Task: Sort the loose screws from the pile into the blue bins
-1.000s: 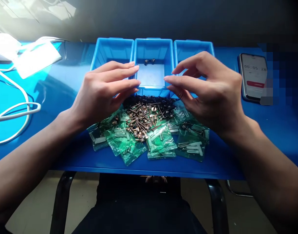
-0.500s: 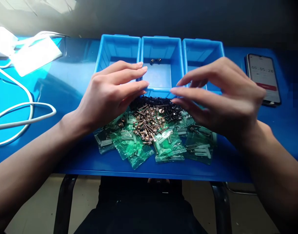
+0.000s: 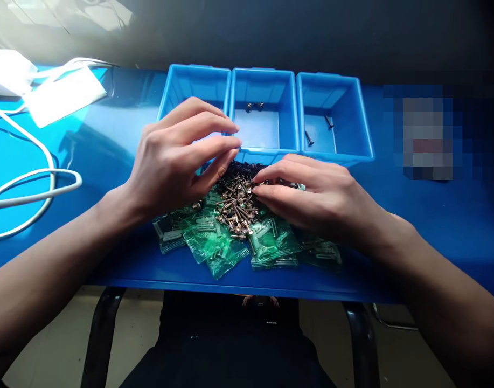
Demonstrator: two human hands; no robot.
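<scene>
Brass-coloured screws [image 3: 236, 207] lie heaped on the table, with black screws [image 3: 247, 168] behind them. Green plastic packets [image 3: 218, 245] holding pale parts and screws surround the heap. My left hand [image 3: 180, 148] hovers over the left side of the pile, fingers bent and apart, nothing visible between them. My right hand [image 3: 311, 188] reaches down to the pile's right side, thumb and fingertips at the screws; whether it grips one is too small to tell. The middle blue bin [image 3: 265, 148] holds a few small screws, and the right blue bin [image 3: 338, 156] holds two dark screws.
The left blue bin [image 3: 198, 70] stands partly behind my left hand. A white cable [image 3: 48, 148] and a white block [image 3: 64, 97] lie at the left of the blue table [image 3: 392, 205]. A pixelated patch covers an item at the right. Dark-clothed legs show below the table edge.
My right hand has come down and left from the right bin to the screw pile, uncovering two dark screws in that bin. My left hand has shifted slightly left.
</scene>
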